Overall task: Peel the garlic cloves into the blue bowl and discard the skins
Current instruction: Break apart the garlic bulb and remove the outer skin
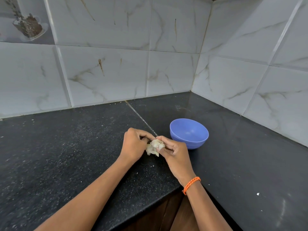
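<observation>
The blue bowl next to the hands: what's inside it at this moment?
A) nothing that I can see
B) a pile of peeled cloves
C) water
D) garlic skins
A: the blue bowl shows only its bare blue inside, while the garlic is held between the left hand and right hand just beside it, over the dark counter.

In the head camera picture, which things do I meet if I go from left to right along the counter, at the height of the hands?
Left hand → garlic held between both hands → right hand → blue bowl, which looks empty, all on or above the dark counter.
</observation>
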A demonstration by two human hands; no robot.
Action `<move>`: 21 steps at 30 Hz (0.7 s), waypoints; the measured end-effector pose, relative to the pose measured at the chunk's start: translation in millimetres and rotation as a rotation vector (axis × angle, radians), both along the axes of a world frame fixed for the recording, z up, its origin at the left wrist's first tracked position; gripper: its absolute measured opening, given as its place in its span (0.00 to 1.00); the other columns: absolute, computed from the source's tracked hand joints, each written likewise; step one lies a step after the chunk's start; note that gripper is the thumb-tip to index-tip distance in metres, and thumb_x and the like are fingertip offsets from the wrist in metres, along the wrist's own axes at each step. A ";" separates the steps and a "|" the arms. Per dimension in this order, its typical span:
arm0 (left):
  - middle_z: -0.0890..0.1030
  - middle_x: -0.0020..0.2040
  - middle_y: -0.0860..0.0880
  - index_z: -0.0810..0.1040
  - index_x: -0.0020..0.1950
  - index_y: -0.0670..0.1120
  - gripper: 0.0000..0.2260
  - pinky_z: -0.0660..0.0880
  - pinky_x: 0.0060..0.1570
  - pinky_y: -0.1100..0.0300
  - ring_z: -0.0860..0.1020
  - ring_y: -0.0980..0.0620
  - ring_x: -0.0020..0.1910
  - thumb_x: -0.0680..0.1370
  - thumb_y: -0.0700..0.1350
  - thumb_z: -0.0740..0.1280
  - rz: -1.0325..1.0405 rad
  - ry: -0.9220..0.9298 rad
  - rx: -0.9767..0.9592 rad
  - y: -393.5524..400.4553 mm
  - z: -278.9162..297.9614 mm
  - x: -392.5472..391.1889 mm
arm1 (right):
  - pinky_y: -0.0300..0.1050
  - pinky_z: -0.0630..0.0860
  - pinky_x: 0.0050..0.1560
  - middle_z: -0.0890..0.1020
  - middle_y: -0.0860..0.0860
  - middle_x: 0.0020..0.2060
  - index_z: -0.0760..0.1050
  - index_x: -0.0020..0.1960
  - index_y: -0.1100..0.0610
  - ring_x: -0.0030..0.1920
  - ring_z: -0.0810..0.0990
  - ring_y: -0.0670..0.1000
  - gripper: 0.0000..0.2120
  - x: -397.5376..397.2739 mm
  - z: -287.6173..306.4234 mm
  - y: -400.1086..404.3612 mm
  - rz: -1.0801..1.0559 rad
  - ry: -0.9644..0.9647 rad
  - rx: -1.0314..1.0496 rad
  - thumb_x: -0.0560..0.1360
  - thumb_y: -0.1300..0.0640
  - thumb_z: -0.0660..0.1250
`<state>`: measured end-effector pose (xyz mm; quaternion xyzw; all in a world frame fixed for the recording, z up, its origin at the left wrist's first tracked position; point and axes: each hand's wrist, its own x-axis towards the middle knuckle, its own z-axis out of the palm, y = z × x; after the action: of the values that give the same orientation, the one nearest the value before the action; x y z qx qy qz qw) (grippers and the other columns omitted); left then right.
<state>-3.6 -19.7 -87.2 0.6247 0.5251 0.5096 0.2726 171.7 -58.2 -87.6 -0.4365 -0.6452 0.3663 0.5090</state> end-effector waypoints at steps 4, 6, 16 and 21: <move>0.89 0.41 0.58 0.91 0.43 0.52 0.23 0.81 0.46 0.64 0.85 0.60 0.44 0.74 0.25 0.66 0.033 0.083 0.082 -5.5 -2.7 9.5 | 0.48 0.83 0.65 0.89 0.44 0.56 0.85 0.67 0.52 0.60 0.86 0.42 0.17 -0.5 -8.8 8.4 -0.076 -0.053 -0.001 0.81 0.65 0.73; 0.89 0.43 0.57 0.92 0.46 0.51 0.23 0.76 0.45 0.72 0.84 0.65 0.46 0.74 0.25 0.66 0.029 0.104 0.102 -6.9 -2.0 10.2 | 0.48 0.83 0.63 0.89 0.44 0.55 0.85 0.65 0.53 0.59 0.86 0.43 0.16 -1.1 -10.1 8.6 -0.087 -0.049 0.009 0.81 0.66 0.72; 0.87 0.54 0.64 0.89 0.60 0.59 0.23 0.72 0.61 0.61 0.75 0.56 0.63 0.80 0.33 0.65 -0.158 0.032 0.040 -12.1 -1.7 -0.8 | 0.53 0.87 0.54 0.86 0.51 0.60 0.83 0.65 0.53 0.58 0.88 0.53 0.16 3.8 -7.3 7.1 -0.068 0.216 -0.079 0.82 0.68 0.69; 0.88 0.52 0.64 0.88 0.61 0.58 0.20 0.73 0.63 0.56 0.76 0.54 0.61 0.81 0.36 0.68 -0.154 0.037 0.048 -11.1 -2.4 -8.1 | 0.41 0.82 0.62 0.85 0.40 0.61 0.82 0.67 0.49 0.62 0.84 0.43 0.19 1.6 -6.6 1.3 -0.155 0.051 0.062 0.80 0.65 0.71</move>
<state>-11.7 -30.8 -89.7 0.6787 0.4682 0.4881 0.2862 173.3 -56.9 -94.2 -0.4598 -0.6074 0.3167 0.5651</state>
